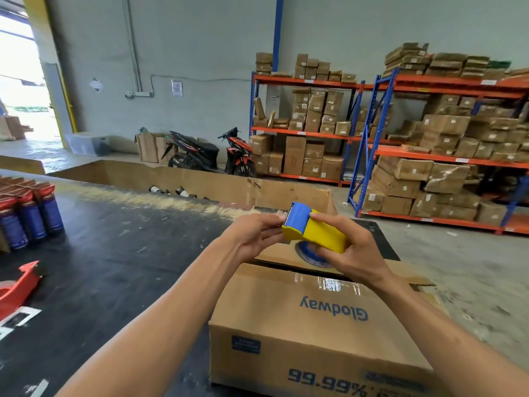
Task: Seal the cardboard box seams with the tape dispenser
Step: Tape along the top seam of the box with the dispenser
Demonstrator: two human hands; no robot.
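Cardboard box (300, 325) is sitting at the near right corner of the dark table (114, 253), printed side toward the camera. One strip of clear tape (326, 282) is already lying glossy across the top, over the dark gap between the flaps. The far flap looks not fully flat; the gap is showing open on both sides of the strip. The end seams are not visible from here.

Tape dispenser (315, 230), yellow body with blue head, is being held in the air above the far part of the box top, not touching the cardboard.

Right hand (352, 253) is wrapping around the yellow body from below, fingers closed firmly on it. Left hand (254, 233) is half closed, its fingertips (279, 222) pinching at the blue cutter end, probably on the loose tape end; the tape there is too clear to confirm.

Judgement: sealing is partly done, one pass down. The centre seam probably needs further passes. The person seems to be readying the tape for the next strip.

A red dispenser (17, 285) is lying unused at the table's left edge.
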